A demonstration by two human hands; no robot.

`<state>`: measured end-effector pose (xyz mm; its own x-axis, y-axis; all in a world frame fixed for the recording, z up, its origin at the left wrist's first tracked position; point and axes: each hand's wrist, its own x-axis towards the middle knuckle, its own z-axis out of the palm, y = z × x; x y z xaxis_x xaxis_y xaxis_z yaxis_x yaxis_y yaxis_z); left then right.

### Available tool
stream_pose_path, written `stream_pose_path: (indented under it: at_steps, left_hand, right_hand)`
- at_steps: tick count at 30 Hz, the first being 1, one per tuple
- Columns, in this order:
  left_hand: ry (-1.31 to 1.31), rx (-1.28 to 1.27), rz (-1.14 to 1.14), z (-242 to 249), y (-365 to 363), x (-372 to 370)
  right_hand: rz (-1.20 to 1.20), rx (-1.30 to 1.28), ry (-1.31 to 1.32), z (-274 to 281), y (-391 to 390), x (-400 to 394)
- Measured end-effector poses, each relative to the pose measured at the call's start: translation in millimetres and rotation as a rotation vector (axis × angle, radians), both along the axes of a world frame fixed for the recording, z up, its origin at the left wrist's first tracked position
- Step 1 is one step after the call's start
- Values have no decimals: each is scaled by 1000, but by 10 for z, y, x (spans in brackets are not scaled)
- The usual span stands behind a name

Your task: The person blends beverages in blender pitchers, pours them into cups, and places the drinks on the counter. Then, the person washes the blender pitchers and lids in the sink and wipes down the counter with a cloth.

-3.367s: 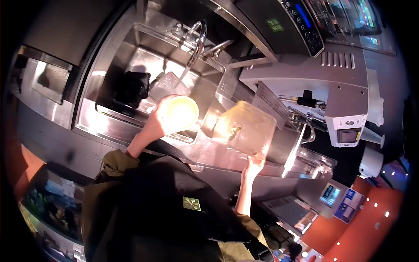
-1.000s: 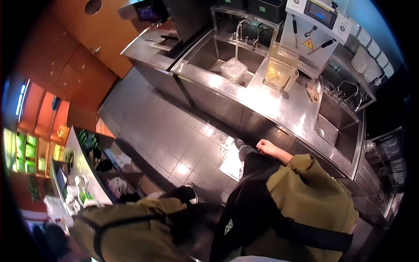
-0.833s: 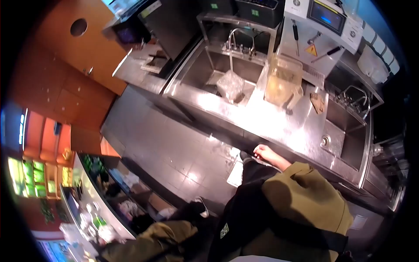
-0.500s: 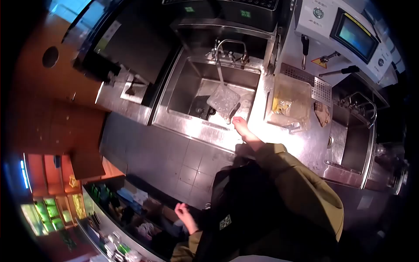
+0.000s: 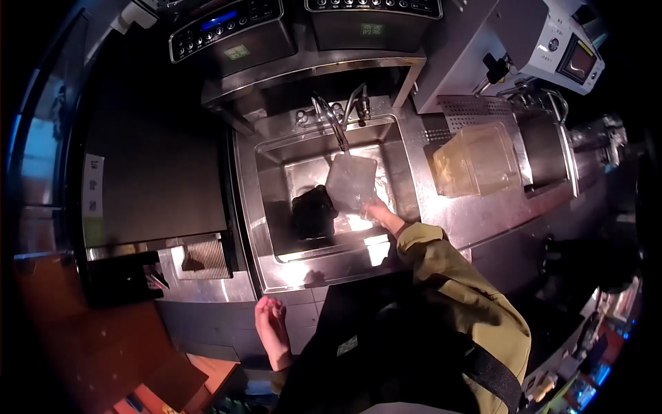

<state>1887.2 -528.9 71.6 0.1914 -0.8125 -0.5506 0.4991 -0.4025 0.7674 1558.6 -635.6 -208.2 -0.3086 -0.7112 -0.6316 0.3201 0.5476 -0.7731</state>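
Note:
My right hand (image 5: 380, 212) grips the lower edge of a clear, squarish plastic container (image 5: 352, 181) in the metal sink (image 5: 403, 165). The container lies beneath the faucet (image 5: 339, 131), whose spout reaches its upper edge. A dark object (image 5: 314, 212) rests on the sink floor just left of it. My left hand (image 5: 272, 323) hangs in front of the sink's front edge, its fingers curled in; nothing shows in them.
Right of the sink stands a large clear tub (image 5: 483, 160) with something yellowish inside. Farther right is a second sink (image 5: 545, 148). Two black machines (image 5: 234, 41) sit on the shelf above. A white machine with a screen (image 5: 562, 52) stands at upper right.
The view has turned and moved nearer the sink. My right hand has reached farther over the sink. My left hand has risen closer to the sink's front edge.

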Motion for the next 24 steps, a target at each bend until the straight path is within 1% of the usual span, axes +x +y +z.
stream_pose_path:
  at_steps: [2,3,5,8,10,11,14,18,21,24]
  left_hand:
    - [54,81,-43,-89,-281,196]
    - [27,66,-68,-97,-378,245]
    - [34,64,-86,-132,-524,300]
    - [-11,79,-123,-164,-603,393]
    - [-62,96,-135,-156,-549,408]
    - [-43,108,-126,-165,-536,436]
    - [-12,87,-128,-171,-545,472]
    - [-35,72,-127,-161,-571,476]
    - [-55,66,-104,-140,-496,447]
    - [-85,86,-93,-142,-392,388]
  right_hand:
    - [18,29,40,-137,-195,-5]
    - [77,78,50,-167,-315,-34]
    - [203,178,63,-26,-537,-54]
    - [145,221,252,78,-563,104]
    - [373,300,590,176,-451,94]
    - [486,330,752,222,-435,112]
    - [659,244,891,251,-578,122]
    - [814,184,1018,319,-724,131]
    - [903,178,1005,572,-779,134]
    - [1075,94,1015,547,-771,86]
